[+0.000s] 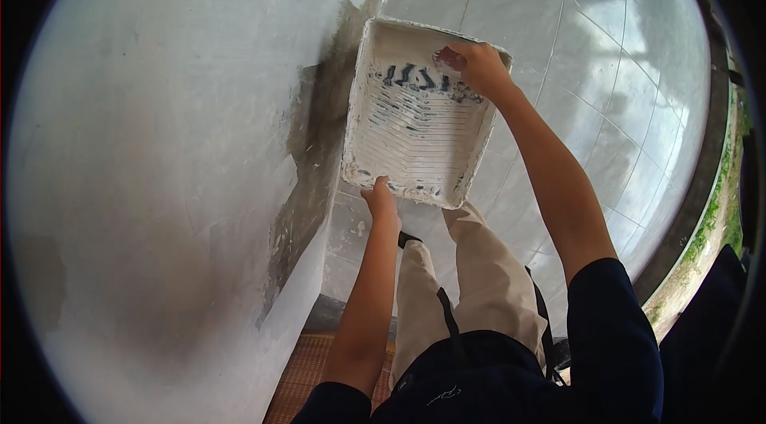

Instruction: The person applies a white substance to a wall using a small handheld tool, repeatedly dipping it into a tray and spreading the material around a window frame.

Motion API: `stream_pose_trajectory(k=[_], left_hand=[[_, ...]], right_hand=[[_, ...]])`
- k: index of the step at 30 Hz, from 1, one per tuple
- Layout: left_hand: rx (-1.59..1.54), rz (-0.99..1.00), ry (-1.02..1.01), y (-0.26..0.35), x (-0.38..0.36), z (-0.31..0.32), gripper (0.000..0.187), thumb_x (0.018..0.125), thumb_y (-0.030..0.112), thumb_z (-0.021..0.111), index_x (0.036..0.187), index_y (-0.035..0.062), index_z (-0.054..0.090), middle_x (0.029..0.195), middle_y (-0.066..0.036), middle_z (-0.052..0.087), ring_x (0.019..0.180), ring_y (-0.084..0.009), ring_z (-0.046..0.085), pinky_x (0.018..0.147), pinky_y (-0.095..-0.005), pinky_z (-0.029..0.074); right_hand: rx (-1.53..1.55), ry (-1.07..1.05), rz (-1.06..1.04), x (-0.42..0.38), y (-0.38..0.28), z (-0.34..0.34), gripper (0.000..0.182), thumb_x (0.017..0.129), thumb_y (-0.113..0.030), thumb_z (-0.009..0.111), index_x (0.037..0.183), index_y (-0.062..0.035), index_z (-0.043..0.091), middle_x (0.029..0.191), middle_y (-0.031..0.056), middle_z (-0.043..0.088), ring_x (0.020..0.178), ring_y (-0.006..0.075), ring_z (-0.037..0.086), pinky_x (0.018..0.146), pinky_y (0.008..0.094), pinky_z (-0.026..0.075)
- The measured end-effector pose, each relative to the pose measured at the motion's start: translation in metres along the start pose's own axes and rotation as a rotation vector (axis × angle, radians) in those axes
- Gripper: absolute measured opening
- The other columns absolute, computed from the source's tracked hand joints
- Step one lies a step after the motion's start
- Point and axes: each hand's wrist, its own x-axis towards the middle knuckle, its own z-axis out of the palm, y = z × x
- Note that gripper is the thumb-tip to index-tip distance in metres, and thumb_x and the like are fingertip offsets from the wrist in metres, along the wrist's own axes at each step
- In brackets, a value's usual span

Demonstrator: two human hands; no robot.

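A white paint tray [431, 149], caked with dried paint and dark patches on its ribbed slope, is in front of me. My left hand [381, 197] grips its near rim, thumb on top and fingers underneath. Inside the far, deeper end is my right hand [481, 69], its fingers closed on a small dark red piece [451, 59]. That piece is pressed low against the tray's inside; its exact kind I cannot tell. Dark smears lie just below the right hand, where the ribs begin.
A pale wall [175, 145] rises close on my left, with a bare grey strip [315, 129] along its foot. Grey glossy tiles [590, 97] cover the floor ahead and right. A reddish-brown woven surface [307, 368] lies low left, and grass [706, 220] shows beyond the floor's edge.
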Motion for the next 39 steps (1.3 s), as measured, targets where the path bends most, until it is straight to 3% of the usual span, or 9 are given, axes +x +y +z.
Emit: stream_pose_trajectory(k=[5, 7, 10, 12, 16, 28, 39], left_hand=[[0.003, -0.005, -0.069, -0.007, 0.013, -0.009, 0.081, 0.082, 0.024, 0.062, 0.146, -0.0044, 0.021, 0.153, -0.024, 0.029, 0.140, -0.0342, 0.032, 0.116, -0.0422, 0.021], [-0.040, 0.023, -0.049, -0.015, 0.023, -0.009, 0.075, 0.078, 0.028, 0.066, 0.141, 0.0034, 0.036, 0.144, -0.017, 0.037, 0.135, -0.0313, 0.032, 0.115, -0.0491, 0.016], [-0.041, 0.049, -0.075, -0.023, 0.031, -0.014, 0.072, 0.079, 0.029, 0.066, 0.140, 0.0054, 0.038, 0.143, -0.016, 0.039, 0.134, -0.0301, 0.033, 0.115, -0.0470, 0.017], [-0.045, 0.054, -0.089, -0.025, 0.034, -0.017, 0.071, 0.079, 0.030, 0.066, 0.140, 0.0059, 0.039, 0.143, -0.015, 0.039, 0.134, -0.0297, 0.033, 0.114, -0.0468, 0.017], [-0.069, 0.070, -0.107, -0.024, 0.029, -0.016, 0.069, 0.079, 0.031, 0.066, 0.138, 0.0061, 0.040, 0.144, -0.014, 0.040, 0.135, -0.0298, 0.033, 0.114, -0.0467, 0.018], [-0.031, 0.086, -0.043, -0.027, 0.032, -0.013, 0.067, 0.079, 0.030, 0.067, 0.135, 0.0057, 0.040, 0.144, -0.014, 0.040, 0.134, -0.0296, 0.036, 0.106, -0.0439, 0.025], [-0.074, 0.050, -0.076, -0.027, 0.031, -0.015, 0.070, 0.082, 0.030, 0.065, 0.141, 0.0074, 0.035, 0.149, -0.016, 0.035, 0.140, -0.0335, 0.033, 0.112, -0.0440, 0.021]], right_hand=[[0.043, -0.017, -0.002, 0.000, 0.004, 0.004, 0.031, 0.082, -0.004, 0.063, 0.113, -0.0092, 0.069, 0.093, 0.0183, 0.071, 0.091, 0.0366, 0.067, 0.082, 0.0450, 0.052], [0.068, -0.041, 0.002, -0.001, 0.004, 0.004, 0.032, 0.083, -0.005, 0.064, 0.114, -0.0092, 0.069, 0.093, 0.0183, 0.071, 0.091, 0.0367, 0.067, 0.082, 0.0453, 0.052], [0.092, 0.022, -0.050, -0.002, 0.001, 0.004, 0.033, 0.082, -0.004, 0.064, 0.114, -0.0095, 0.069, 0.093, 0.0188, 0.071, 0.090, 0.0368, 0.067, 0.081, 0.0459, 0.053], [0.098, 0.179, -0.069, 0.001, -0.003, 0.005, 0.034, 0.081, -0.002, 0.063, 0.113, -0.0096, 0.069, 0.093, 0.0192, 0.071, 0.088, 0.0367, 0.067, 0.079, 0.0455, 0.053], [0.094, 0.208, -0.138, 0.009, -0.007, 0.012, 0.035, 0.080, 0.001, 0.061, 0.112, -0.0095, 0.069, 0.093, 0.0190, 0.071, 0.086, 0.0367, 0.068, 0.079, 0.0449, 0.054], [-0.020, 0.052, -0.177, 0.028, -0.014, 0.011, 0.032, 0.081, 0.000, 0.060, 0.110, -0.0103, 0.069, 0.091, 0.0175, 0.071, 0.086, 0.0361, 0.067, 0.078, 0.0449, 0.054], [0.160, -0.004, 0.037, 0.029, 0.002, 0.024, 0.038, 0.086, -0.006, 0.059, 0.123, -0.0105, 0.067, 0.104, 0.0205, 0.070, 0.096, 0.0379, 0.066, 0.090, 0.0434, 0.052]])
